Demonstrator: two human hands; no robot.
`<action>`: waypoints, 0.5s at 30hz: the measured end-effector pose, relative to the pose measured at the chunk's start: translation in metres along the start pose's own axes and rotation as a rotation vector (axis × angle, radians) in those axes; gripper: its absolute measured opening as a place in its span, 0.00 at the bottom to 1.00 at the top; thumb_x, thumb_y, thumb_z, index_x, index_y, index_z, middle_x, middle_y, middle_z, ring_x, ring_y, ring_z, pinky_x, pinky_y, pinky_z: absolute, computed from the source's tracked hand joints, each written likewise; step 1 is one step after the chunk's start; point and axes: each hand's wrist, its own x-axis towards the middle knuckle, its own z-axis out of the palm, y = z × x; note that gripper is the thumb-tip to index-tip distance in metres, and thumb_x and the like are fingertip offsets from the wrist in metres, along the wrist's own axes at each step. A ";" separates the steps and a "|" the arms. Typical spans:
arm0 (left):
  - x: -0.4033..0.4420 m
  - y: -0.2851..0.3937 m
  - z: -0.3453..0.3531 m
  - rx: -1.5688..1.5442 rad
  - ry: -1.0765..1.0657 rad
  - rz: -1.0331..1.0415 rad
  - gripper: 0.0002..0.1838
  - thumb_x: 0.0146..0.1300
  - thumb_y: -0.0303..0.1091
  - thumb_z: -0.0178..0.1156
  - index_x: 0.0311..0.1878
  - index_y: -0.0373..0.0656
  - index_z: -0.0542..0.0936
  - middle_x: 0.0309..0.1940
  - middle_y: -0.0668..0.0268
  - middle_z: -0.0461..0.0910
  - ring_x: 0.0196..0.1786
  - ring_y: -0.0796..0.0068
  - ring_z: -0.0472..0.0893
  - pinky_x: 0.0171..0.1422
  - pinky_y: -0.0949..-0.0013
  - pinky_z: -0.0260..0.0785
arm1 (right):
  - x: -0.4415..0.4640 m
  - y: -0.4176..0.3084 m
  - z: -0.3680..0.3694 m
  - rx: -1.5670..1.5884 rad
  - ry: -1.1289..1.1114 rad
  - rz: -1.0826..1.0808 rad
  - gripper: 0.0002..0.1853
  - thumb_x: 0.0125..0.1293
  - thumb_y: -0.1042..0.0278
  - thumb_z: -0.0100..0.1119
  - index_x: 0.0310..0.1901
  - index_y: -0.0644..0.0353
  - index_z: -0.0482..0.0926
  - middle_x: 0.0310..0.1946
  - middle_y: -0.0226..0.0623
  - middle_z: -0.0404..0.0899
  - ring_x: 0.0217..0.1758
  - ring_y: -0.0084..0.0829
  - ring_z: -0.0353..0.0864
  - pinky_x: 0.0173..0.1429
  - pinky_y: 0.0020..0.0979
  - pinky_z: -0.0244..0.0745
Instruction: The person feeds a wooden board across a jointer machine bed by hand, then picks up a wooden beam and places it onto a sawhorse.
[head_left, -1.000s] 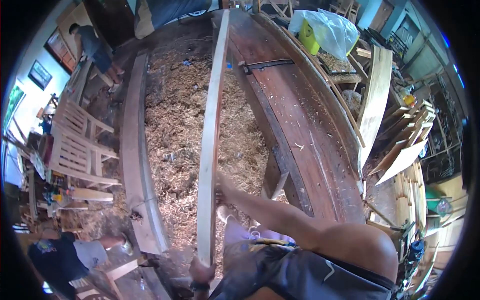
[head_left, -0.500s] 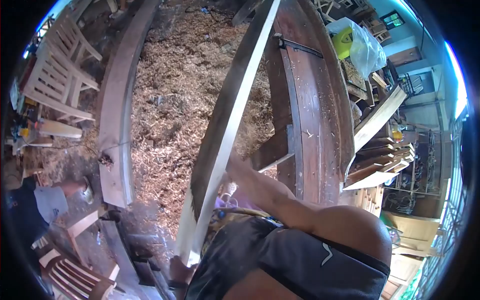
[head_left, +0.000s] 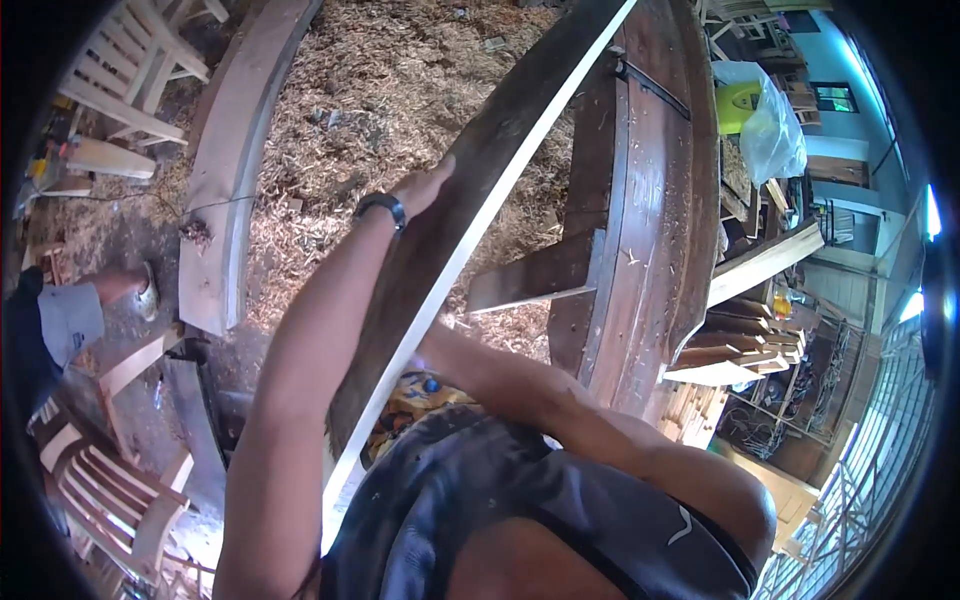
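Note:
A long wooden plank (head_left: 455, 190) slants across the middle, its broad face dark and its narrow edge pale. My left hand (head_left: 423, 192), with a black band at the wrist, grips the plank's left side about midway along; some of its fingers are out of sight. From the right, my right forearm reaches to the plank's underside. Only a little of my right hand (head_left: 432, 342) shows beside the pale edge, and its fingers are hidden behind the wood. The plank's lower end lies close to my body.
Right of the plank stands a large reddish-brown timber piece (head_left: 645, 200) with a clamp (head_left: 655, 88). A thick beam (head_left: 215, 210) lies to the left, over shavings (head_left: 350, 110). Wooden chairs (head_left: 120, 490) and another person's leg (head_left: 120, 287) are at far left; stacked boards (head_left: 745, 340) sit right.
My left hand has gone from the plank's lower end up to its middle. The plank leans further right, with more of its dark face showing. The view has shifted too.

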 end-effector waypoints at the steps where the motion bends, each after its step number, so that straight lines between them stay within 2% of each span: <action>1: 0.016 -0.006 0.002 0.026 -0.068 -0.036 0.57 0.65 0.82 0.36 0.78 0.37 0.60 0.80 0.46 0.54 0.83 0.54 0.53 0.83 0.57 0.48 | -0.003 0.004 0.001 0.004 0.003 0.013 0.34 0.74 0.35 0.41 0.56 0.62 0.79 0.46 0.45 0.84 0.45 0.44 0.84 0.50 0.47 0.81; 4: 0.022 -0.036 0.016 -0.124 -0.102 -0.123 0.56 0.67 0.80 0.33 0.78 0.37 0.60 0.80 0.47 0.55 0.83 0.53 0.54 0.84 0.57 0.48 | -0.006 0.007 0.002 0.030 0.010 0.031 0.32 0.75 0.36 0.42 0.55 0.62 0.79 0.45 0.45 0.83 0.44 0.43 0.84 0.48 0.46 0.82; 5: 0.025 -0.050 0.021 -0.114 -0.083 -0.074 0.54 0.68 0.79 0.30 0.78 0.37 0.60 0.79 0.46 0.57 0.82 0.52 0.56 0.83 0.58 0.48 | -0.004 0.006 0.001 0.036 0.012 0.034 0.32 0.75 0.37 0.42 0.55 0.62 0.79 0.45 0.45 0.83 0.44 0.43 0.84 0.48 0.46 0.82; 6: -0.002 -0.040 0.021 -0.019 0.014 -0.008 0.58 0.68 0.79 0.24 0.71 0.28 0.68 0.73 0.40 0.66 0.78 0.46 0.64 0.83 0.55 0.51 | -0.001 -0.001 -0.002 0.038 0.012 0.029 0.32 0.75 0.37 0.43 0.55 0.62 0.79 0.45 0.45 0.83 0.43 0.43 0.84 0.47 0.46 0.82; 7: -0.023 -0.026 0.009 0.107 -0.101 -0.138 0.58 0.68 0.80 0.24 0.73 0.31 0.68 0.73 0.40 0.66 0.77 0.45 0.64 0.83 0.56 0.50 | 0.006 -0.011 -0.003 0.043 0.013 0.018 0.31 0.75 0.38 0.43 0.54 0.62 0.79 0.44 0.44 0.83 0.43 0.42 0.84 0.47 0.45 0.82; 8: -0.004 -0.060 0.018 0.086 -0.070 -0.252 0.57 0.66 0.82 0.25 0.75 0.36 0.67 0.73 0.39 0.65 0.78 0.45 0.63 0.84 0.58 0.48 | 0.012 -0.028 -0.005 0.044 0.010 0.006 0.31 0.75 0.38 0.43 0.54 0.61 0.79 0.44 0.44 0.83 0.42 0.42 0.85 0.46 0.45 0.83; 9: -0.025 -0.058 0.016 0.088 -0.061 -0.161 0.58 0.63 0.84 0.26 0.75 0.40 0.68 0.73 0.38 0.65 0.78 0.44 0.63 0.83 0.58 0.49 | 0.020 -0.044 -0.009 0.060 0.002 -0.008 0.30 0.76 0.38 0.44 0.54 0.61 0.79 0.44 0.44 0.83 0.42 0.42 0.85 0.46 0.45 0.83; 10: -0.045 -0.058 0.015 0.071 0.010 -0.047 0.59 0.62 0.85 0.26 0.69 0.38 0.75 0.71 0.37 0.66 0.76 0.42 0.64 0.82 0.56 0.53 | 0.028 -0.061 -0.012 0.062 -0.003 -0.030 0.30 0.76 0.39 0.44 0.54 0.61 0.79 0.44 0.44 0.83 0.42 0.42 0.85 0.45 0.44 0.83; 11: -0.039 -0.084 0.014 0.201 -0.042 -0.085 0.59 0.63 0.85 0.24 0.65 0.40 0.80 0.66 0.37 0.73 0.72 0.41 0.70 0.77 0.55 0.60 | 0.037 -0.090 -0.021 0.074 -0.016 -0.051 0.30 0.76 0.39 0.44 0.54 0.61 0.79 0.44 0.44 0.83 0.41 0.41 0.85 0.45 0.44 0.83; 12: -0.067 -0.070 0.007 0.185 -0.027 -0.090 0.54 0.64 0.84 0.29 0.59 0.43 0.84 0.57 0.37 0.80 0.66 0.44 0.78 0.72 0.56 0.66 | 0.049 -0.116 -0.029 0.096 -0.029 -0.061 0.29 0.76 0.40 0.44 0.53 0.61 0.79 0.43 0.44 0.83 0.41 0.41 0.85 0.44 0.44 0.83; 14: -0.088 -0.090 0.009 0.097 0.036 0.033 0.48 0.66 0.81 0.36 0.53 0.45 0.88 0.46 0.39 0.85 0.57 0.44 0.83 0.64 0.55 0.72 | 0.060 -0.168 -0.030 0.125 -0.041 -0.074 0.28 0.77 0.40 0.45 0.53 0.61 0.79 0.43 0.43 0.83 0.40 0.40 0.85 0.43 0.43 0.84; 15: -0.093 -0.102 0.012 0.123 0.047 0.020 0.46 0.67 0.79 0.39 0.49 0.44 0.89 0.43 0.39 0.85 0.53 0.43 0.84 0.61 0.54 0.73 | 0.047 -0.178 -0.018 0.130 -0.046 -0.082 0.28 0.77 0.40 0.45 0.53 0.61 0.79 0.43 0.43 0.83 0.40 0.40 0.85 0.43 0.43 0.84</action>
